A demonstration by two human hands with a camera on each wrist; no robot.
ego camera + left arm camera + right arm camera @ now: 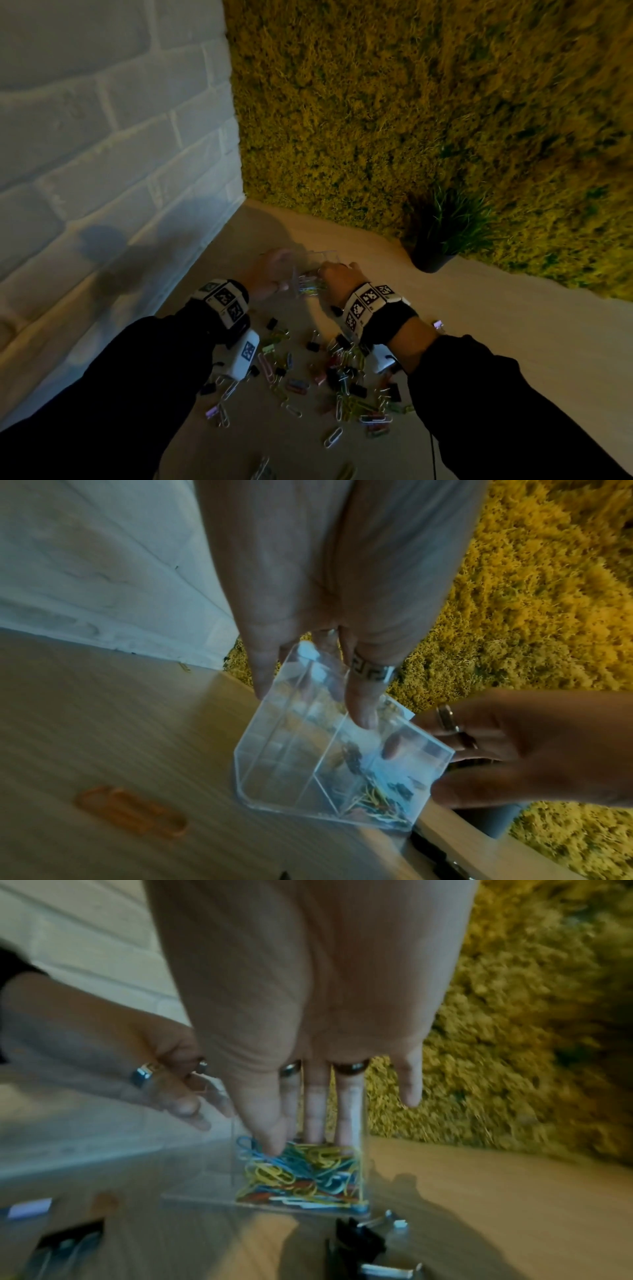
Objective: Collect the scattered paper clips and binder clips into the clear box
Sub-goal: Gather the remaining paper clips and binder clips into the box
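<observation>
The clear box [310, 269] is held up off the wooden table [479, 325] between both hands and looks tilted. It has compartments [301, 764], and one of them holds a heap of blue, yellow and red paper clips [301, 1172]. My left hand [274, 274] grips the box's left end, thumb and ringed finger on its walls [311, 707]. My right hand [334, 270] pinches the right wall, thumb on one side and fingers on the other [308, 1142]. Several coloured paper clips and black binder clips [329, 377] lie scattered on the table under my wrists.
A black pot with a grassy plant [433, 260] stands at the back right against the moss wall [411, 102]. A white brick wall [102, 137] closes the left side. An orange paper clip [133, 813] and a black binder clip [356, 1240] lie near the box.
</observation>
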